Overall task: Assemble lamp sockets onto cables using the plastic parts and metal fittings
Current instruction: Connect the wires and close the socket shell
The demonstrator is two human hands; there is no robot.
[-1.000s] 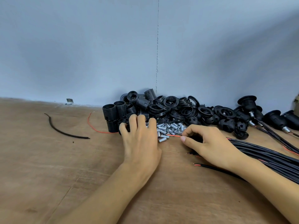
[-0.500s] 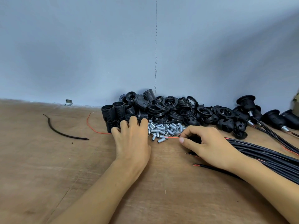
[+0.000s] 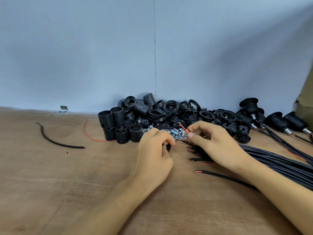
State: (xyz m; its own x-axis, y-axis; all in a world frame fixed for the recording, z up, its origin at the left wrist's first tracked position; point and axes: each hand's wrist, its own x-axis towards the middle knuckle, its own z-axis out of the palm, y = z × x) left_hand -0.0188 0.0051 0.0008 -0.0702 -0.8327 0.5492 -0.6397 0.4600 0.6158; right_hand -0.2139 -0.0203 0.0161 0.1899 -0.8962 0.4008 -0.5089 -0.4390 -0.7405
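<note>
While your right grip [image 3: 215, 143] pinches the red wire [image 3: 183, 128] over the metal fittings [image 3: 176, 134] and your left grip [image 3: 152, 150] curls round a small black part [image 3: 168, 147], a slip could scatter fittings or splay the wire end.

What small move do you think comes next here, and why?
The right hand pinches a red wire end over the metal fittings; the left hand grips a small black part close by. So probably: bring them together and thread the wire through the part.
</note>
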